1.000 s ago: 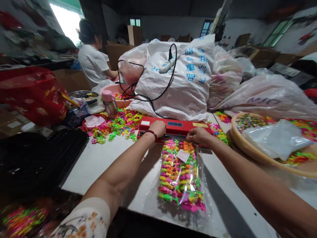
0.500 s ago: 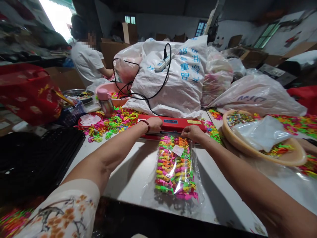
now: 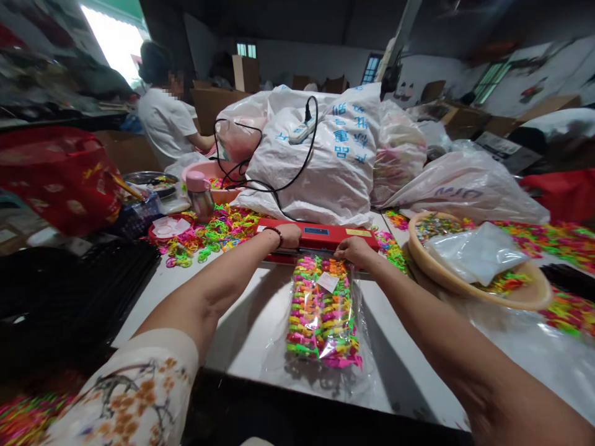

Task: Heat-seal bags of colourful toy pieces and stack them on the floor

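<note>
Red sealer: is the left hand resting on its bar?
Yes. The left hand lies on top of the red sealer, while the right hand holds the clear bag at its mouth.

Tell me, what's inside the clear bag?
The clear bag holds rows of bright plastic toys in pink, yellow, green and orange, plus a white paper tag. The pieces underneath are hidden by the top layer.

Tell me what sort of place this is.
Probably a small packing workshop for plastic trinkets. The left hand rests on a red heat sealer, the right hand holds a clear bag of bright plastic pieces at it, and bulging white sacks are stacked behind.
</note>
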A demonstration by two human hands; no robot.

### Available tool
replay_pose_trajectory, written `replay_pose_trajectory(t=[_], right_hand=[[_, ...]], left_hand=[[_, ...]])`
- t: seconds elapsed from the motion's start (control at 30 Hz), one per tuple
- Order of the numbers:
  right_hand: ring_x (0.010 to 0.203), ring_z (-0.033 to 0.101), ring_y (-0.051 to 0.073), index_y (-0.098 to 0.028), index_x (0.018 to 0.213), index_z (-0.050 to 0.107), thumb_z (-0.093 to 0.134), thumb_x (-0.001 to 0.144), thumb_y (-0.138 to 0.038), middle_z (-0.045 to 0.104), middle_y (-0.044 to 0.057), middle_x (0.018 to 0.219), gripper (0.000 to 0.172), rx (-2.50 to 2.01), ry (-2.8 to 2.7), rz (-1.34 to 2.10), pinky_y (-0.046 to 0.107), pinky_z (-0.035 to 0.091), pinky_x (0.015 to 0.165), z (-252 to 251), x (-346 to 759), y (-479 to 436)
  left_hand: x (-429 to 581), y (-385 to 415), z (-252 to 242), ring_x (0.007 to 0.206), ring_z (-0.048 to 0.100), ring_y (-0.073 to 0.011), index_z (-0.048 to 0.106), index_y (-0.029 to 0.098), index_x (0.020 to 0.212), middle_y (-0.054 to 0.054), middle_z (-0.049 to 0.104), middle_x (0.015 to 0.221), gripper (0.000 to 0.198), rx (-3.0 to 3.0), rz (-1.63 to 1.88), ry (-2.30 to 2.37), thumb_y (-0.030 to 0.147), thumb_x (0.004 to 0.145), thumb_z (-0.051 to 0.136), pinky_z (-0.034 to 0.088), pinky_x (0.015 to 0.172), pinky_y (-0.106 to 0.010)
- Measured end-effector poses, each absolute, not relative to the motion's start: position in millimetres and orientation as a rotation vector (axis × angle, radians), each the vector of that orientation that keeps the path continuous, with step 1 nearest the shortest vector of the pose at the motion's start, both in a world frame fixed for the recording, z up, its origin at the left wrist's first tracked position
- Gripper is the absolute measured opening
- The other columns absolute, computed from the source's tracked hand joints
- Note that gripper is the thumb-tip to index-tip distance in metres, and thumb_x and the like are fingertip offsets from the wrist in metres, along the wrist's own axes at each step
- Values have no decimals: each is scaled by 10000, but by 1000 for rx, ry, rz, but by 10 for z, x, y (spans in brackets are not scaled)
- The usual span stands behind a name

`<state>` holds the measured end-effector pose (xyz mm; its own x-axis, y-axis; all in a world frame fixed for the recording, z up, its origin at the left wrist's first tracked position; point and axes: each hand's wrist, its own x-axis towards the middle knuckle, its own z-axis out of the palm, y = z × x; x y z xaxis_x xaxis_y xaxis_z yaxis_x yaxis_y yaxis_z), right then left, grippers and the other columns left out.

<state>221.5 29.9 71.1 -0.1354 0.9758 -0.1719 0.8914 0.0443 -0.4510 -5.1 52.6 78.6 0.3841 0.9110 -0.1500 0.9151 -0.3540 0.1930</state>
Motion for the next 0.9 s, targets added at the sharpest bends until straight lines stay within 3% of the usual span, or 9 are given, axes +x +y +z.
replay_pose_trajectory(t=[0.1, 0.3, 0.47, 0.57, 0.63, 0.8, 0.9], right_hand=[[453, 485, 100, -126, 717, 716, 676, 769, -137, 566, -5, 521, 67, -1942, -2120, 694, 190, 313, 430, 705, 2220, 283], [445, 483, 97, -123, 746, 719, 690, 781, -156, 573, -4, 524, 57, -1941, -2082, 647, 188, 323, 441, 657, 2229, 249], [454, 495, 99, -126, 800, 731, 688, 797, -168, 582, 1, 534, 60, -1937, -2058, 617, 182, 337, 456, 653, 2221, 188], [442, 487, 98, -117, 809, 728, 687, 804, -162, 573, 2, 526, 62, -1933, -2065, 615, 180, 329, 441, 665, 2209, 177], [440, 488, 97, -108, 796, 723, 684, 806, -153, 567, 4, 522, 60, -1919, -2079, 615, 178, 331, 437, 667, 2205, 182], [441, 500, 102, -104, 793, 721, 672, 814, -150, 566, 7, 519, 70, -1903, -2103, 638, 177, 328, 427, 657, 2229, 209], [435, 504, 111, -107, 803, 725, 660, 812, -152, 570, 8, 518, 79, -1914, -2112, 691, 185, 331, 421, 652, 2252, 252]], left_hand=[[-30, 534, 912, 873, 622, -241, 723, 135, 731, -141, 686, 859, 111, 2479, -10, 1587, 148, 704, 617, 428, 808, -258], [195, 400, 1332, 923, 616, -257, 709, 120, 950, -149, 668, 937, 270, 2824, 366, 1501, 237, 820, 503, 427, 820, -303], [264, 325, 1193, 1014, 575, -232, 642, 146, 1117, -142, 602, 1102, 350, 2594, 590, 1655, 370, 907, 475, 429, 853, -281], [213, 354, 1017, 1142, 503, -315, 630, 84, 1142, -220, 541, 1203, 547, 2438, 405, 1827, 536, 844, 551, 405, 946, -353], [172, 380, 941, 1143, 502, -363, 665, 79, 1072, -237, 574, 1165, 557, 2310, 186, 1949, 561, 803, 590, 401, 956, -420], [86, 464, 856, 1083, 570, -323, 675, 185, 1053, -159, 637, 1132, 384, 2171, -30, 1918, 365, 717, 724, 420, 943, -422], [55, 551, 808, 1095, 558, -365, 674, 168, 1066, -179, 628, 1150, 469, 2078, -72, 1969, 436, 688, 739, 407, 951, -485]])
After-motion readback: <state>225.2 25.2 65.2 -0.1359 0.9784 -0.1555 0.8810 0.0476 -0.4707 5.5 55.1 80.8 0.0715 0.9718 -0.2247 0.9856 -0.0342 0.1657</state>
